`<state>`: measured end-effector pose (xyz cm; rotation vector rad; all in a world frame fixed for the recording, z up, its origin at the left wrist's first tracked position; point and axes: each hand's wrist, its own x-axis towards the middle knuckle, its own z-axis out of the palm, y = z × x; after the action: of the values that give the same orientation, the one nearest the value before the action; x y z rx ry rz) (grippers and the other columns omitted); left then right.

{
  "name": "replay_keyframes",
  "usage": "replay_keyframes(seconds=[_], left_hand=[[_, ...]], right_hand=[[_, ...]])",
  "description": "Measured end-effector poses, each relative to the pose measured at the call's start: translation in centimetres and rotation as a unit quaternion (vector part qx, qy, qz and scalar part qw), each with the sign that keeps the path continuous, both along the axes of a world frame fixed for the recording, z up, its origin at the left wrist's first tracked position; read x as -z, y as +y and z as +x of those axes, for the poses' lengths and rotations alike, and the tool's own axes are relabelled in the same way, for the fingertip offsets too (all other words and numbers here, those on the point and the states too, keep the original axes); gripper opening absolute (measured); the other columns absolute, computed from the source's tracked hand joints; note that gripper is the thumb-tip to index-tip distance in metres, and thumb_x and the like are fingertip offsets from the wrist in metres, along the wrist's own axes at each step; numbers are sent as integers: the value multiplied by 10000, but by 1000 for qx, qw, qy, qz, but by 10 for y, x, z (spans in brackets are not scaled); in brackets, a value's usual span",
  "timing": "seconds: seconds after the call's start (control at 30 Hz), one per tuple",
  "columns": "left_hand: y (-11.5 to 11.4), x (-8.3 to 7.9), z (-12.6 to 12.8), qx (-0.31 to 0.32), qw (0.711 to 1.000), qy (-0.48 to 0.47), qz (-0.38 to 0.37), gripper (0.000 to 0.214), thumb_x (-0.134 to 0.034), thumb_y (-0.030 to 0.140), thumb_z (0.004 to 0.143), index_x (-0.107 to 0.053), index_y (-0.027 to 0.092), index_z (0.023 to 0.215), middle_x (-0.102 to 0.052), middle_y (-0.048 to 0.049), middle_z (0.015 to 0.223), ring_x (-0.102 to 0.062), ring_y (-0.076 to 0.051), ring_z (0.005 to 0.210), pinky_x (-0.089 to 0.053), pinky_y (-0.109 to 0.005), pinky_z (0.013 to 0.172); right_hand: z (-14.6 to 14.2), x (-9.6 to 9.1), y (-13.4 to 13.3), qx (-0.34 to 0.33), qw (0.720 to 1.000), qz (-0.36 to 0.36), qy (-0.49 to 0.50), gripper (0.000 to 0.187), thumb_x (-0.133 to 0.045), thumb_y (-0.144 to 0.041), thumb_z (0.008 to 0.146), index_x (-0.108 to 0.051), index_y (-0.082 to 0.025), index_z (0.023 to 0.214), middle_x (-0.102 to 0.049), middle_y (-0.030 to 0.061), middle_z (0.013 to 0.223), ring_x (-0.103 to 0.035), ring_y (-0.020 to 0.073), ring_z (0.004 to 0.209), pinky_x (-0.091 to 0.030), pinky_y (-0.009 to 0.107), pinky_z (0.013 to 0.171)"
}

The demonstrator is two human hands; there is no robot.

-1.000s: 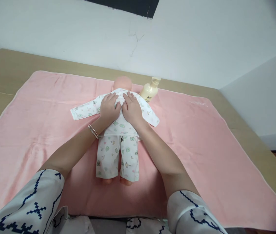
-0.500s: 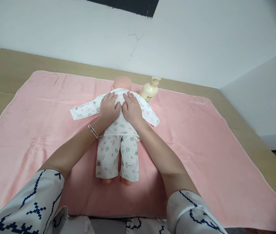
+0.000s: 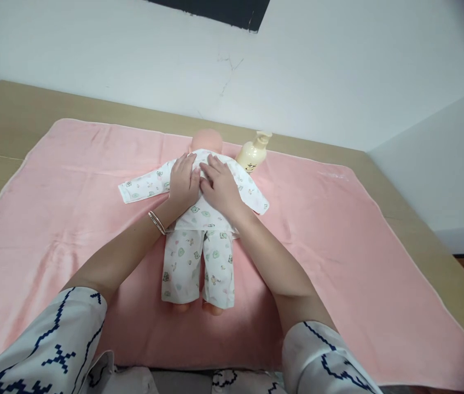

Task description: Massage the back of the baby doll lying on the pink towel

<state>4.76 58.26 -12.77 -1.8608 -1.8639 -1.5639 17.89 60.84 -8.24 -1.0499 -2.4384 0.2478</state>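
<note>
A baby doll (image 3: 206, 141) lies stretched out in the middle, its bald head pointing away from me and its face not visible. It wears a white printed long-sleeved top (image 3: 203, 218) and matching trousers (image 3: 183, 268), with the feet showing below the hems. My left hand (image 3: 183, 183) rests flat on the left of the doll's upper body, fingers extended. On the other side my right hand (image 3: 221, 187) lies flat too, fingers a little apart, its thumb close to the left thumb. Neither hand grips anything.
A pink blanket (image 3: 330, 246) spreads under the doll over a wooden table (image 3: 22, 104). Right of the doll's head stands a cream pump bottle (image 3: 252, 153). A white wall (image 3: 318, 71) rises behind the table's far edge.
My right hand has shifted slightly to the left on the doll, and its fingers have spread a bit. The left hand has hardly moved; doll and bottle stay in place.
</note>
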Motion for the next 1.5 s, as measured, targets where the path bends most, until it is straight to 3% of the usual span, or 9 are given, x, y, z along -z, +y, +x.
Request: replay_keyframes(seconds=[0.27,0.43,0.6,0.73,0.9,1.1,1.2,1.3,1.5], left_hand=[[-1,0,0,-6,1000,7,2,633,-117,522,1015,-527,139,1309,-588,-161,1360,-458,-265,1370,-334,-477,1169],[4,3,-2,-7,1000,0,-1,572,-203,501,1009,-532,142,1309,-593,-167,1355,-464,-270,1371,-339,-483,1173],[11,6,-2,-7,997,18,-69,477,-343,415,975,-558,146,1307,-546,-171,1428,-440,-314,1398,-311,-560,1183],[2,-11,-1,12,992,44,-119,449,-443,358,924,-590,133,1284,-503,-177,1468,-395,-359,1425,-271,-618,1189],[-1,-50,6,119,982,-66,-132,352,-448,442,947,-693,220,1067,-658,-74,1302,-546,-296,1307,-449,-513,1120],[67,-66,21,232,961,-96,-114,630,-66,410,1042,-573,164,1323,-688,-156,1212,-664,-236,1149,-572,-437,947],[111,-63,28,284,946,-90,-124,622,-136,487,1034,-516,140,1383,-653,-183,1246,-623,-260,1215,-561,-448,929],[139,-60,34,261,958,-65,-101,603,-248,537,1011,-507,149,1392,-620,-182,1285,-547,-296,1304,-539,-483,954],[146,-59,32,251,963,-55,-74,599,-272,551,1005,-513,151,1379,-625,-171,1268,-505,-309,1343,-523,-508,985]], right_hand=[[-1,-7,-2,17,999,-23,-44,509,-390,-238,949,-479,-153,1443,-342,128,1582,-272,331,1482,-216,611,1193],[0,-2,1,50,999,12,3,545,-390,-223,937,-430,-98,1467,-385,150,1554,-314,288,1466,-218,528,1221],[2,4,11,28,1000,-2,-1,472,-382,-230,938,-554,-130,1366,-460,128,1509,-371,278,1437,-265,517,1206],[22,-23,22,45,998,16,43,523,-419,-223,907,-497,-97,1408,-454,140,1510,-397,247,1419,-305,439,1206],[59,-54,47,110,987,70,94,613,-311,-233,945,-240,-138,1547,-312,119,1594,-258,279,1492,-255,550,1208],[71,-43,79,102,992,50,53,674,-327,-183,921,-147,-87,1563,-145,158,1641,-72,295,1535,-159,584,1229],[67,-36,83,94,994,56,31,630,-325,-176,924,-230,-50,1534,-216,206,1611,-116,303,1526,-143,585,1227],[64,-33,81,109,990,79,30,603,-356,-202,932,-291,-48,1511,-286,216,1578,-167,311,1513,-133,582,1226],[60,-31,77,124,987,91,37,585,-340,-180,926,-319,-88,1503,-302,201,1573,-190,306,1503,-140,601,1214]])
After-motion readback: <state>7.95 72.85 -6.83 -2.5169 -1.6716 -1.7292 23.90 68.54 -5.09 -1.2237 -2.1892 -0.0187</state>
